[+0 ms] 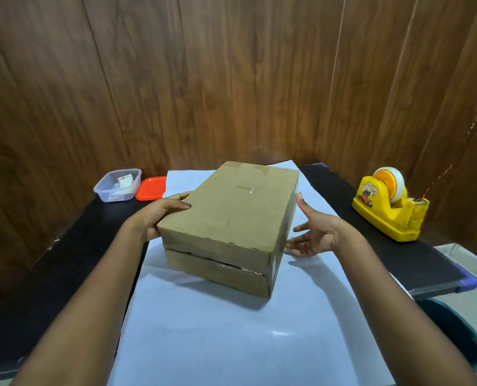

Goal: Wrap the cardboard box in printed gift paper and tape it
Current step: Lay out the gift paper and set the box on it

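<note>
cardboard box (231,210) on paper (218,330) — long axis near-far, L hand (163,211) holding

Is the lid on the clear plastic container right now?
No, the red lid lies flat on the black table right beside the clear container, whose top is open.

a clear plastic tub (117,186) sits just beside a red lid (151,188) on the black table (64,260).
</note>
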`<state>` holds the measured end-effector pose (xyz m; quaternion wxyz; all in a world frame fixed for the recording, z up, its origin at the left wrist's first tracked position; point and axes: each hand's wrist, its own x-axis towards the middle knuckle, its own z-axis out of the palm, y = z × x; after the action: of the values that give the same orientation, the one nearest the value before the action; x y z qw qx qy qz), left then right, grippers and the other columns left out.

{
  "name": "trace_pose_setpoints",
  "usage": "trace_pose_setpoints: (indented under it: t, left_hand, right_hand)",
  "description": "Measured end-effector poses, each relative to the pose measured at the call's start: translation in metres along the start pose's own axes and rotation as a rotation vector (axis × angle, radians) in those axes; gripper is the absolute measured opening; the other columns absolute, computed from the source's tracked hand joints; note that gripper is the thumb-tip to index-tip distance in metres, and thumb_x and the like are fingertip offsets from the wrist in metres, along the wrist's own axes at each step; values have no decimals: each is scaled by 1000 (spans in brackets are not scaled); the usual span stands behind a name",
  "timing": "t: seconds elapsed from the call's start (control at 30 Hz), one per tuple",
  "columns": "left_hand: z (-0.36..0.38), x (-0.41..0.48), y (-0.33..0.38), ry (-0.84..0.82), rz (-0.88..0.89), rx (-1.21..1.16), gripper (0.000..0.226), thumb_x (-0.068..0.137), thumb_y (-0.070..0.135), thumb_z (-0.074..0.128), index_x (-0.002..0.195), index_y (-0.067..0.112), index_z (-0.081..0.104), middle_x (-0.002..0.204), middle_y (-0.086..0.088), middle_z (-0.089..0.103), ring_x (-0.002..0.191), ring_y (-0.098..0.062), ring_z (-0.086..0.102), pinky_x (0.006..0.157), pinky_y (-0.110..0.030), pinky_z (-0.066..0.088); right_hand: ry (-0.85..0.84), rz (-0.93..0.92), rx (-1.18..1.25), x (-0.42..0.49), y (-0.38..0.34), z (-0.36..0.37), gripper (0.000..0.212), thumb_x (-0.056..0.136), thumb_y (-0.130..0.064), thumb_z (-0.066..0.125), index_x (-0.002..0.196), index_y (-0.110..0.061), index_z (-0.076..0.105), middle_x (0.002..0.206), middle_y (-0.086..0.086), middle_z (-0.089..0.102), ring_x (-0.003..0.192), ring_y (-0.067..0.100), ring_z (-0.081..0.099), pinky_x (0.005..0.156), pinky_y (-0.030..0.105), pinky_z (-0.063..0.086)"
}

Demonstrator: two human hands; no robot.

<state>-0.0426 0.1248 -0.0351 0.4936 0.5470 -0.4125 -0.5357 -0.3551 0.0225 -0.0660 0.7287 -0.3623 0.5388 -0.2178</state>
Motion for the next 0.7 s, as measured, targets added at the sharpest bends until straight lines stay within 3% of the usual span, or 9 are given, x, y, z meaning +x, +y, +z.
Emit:
trace_pose_setpoints:
  t: [0.1, 0.2, 0.23, 0.3, 0.37, 0.47, 0.57, 0.63, 0.7]
  left_hand:
    - [0, 7, 5, 253, 7, 282, 40, 88, 13, 60, 127, 13, 56, 121, -7, 63, 96, -18, 62, 85, -27, 46]
    - [35, -9, -6, 658, 195, 399, 61, 82, 24, 67, 136, 9, 44, 135, -7, 47, 103, -21, 56, 84, -24, 50]
    - [50, -18, -15, 796, 238, 430, 71, 78, 31, 70, 139, 10, 38, 144, -6, 37, 119, -25, 47, 95, -33, 46]
    - [80, -37, -37, 975, 246, 428, 90, 77, 34, 73, 147, 14, 21, 156, -5, 11, 142, -24, 14, 113, -44, 21]
    - [101, -45, -58, 959, 221, 232, 101, 76, 31, 75, 149, 18, 7, 157, -5, -3, 144, -23, 3, 116, -42, 13]
    - [135, -48, -74, 825, 260, -19, 109, 77, 26, 74, 149, 20, -7, 157, -3, -9, 145, -17, -3, 118, -40, 11]
    - [148, -42, -74, 776, 206, -72, 115, 79, 29, 72, 146, 17, -20, 155, 4, -18, 144, -13, -12, 118, -37, 5]
    - [137, -39, -67, 784, 229, -134, 119, 68, 39, 76, 148, 27, -11, 158, 2, -6, 145, -17, 0, 118, -42, 11]
    - [112, -38, -56, 759, 324, -235, 107, 54, 43, 72, 144, 33, 15, 152, -2, 26, 138, -20, 30, 112, -45, 29]
  right_hand:
    - [67, -37, -100, 2, -4, -1, 93, 69, -77, 54, 121, -2, 42, 112, 22, 53, 90, 35, 59, 71, 44, 52]
    - [250, -225, -187, 20, -18, -1, 77, 80, -67, 53, 127, -7, 44, 115, 13, 49, 95, 27, 53, 79, 40, 50]
    - [315, -314, -225, 29, -25, -2, 71, 85, -61, 52, 132, -9, 42, 122, 10, 47, 103, 26, 51, 85, 39, 48]
    - [351, -476, -247, 43, -42, -2, 65, 92, -51, 49, 142, -12, 35, 143, 5, 37, 125, 25, 42, 100, 40, 39]
    - [273, -560, -200, 56, -58, -3, 66, 92, -52, 48, 145, -18, 31, 151, 0, 30, 136, 22, 33, 107, 40, 30]
    - [161, -557, -177, 74, -75, -7, 66, 87, -60, 51, 140, -23, 40, 145, -4, 41, 136, 19, 34, 111, 42, 24]
    - [111, -584, -168, 75, -79, -3, 43, 87, -43, 61, 120, -17, 52, 119, -3, 60, 116, 17, 50, 93, 30, 35]
    - [133, -650, -94, 67, -78, -3, 23, 87, -29, 63, 104, -17, 53, 96, -5, 60, 97, 14, 52, 70, 23, 36]
    - [162, -721, -35, 52, -75, -6, 14, 87, -23, 63, 90, -19, 50, 85, -5, 55, 82, 10, 50, 62, 23, 34]
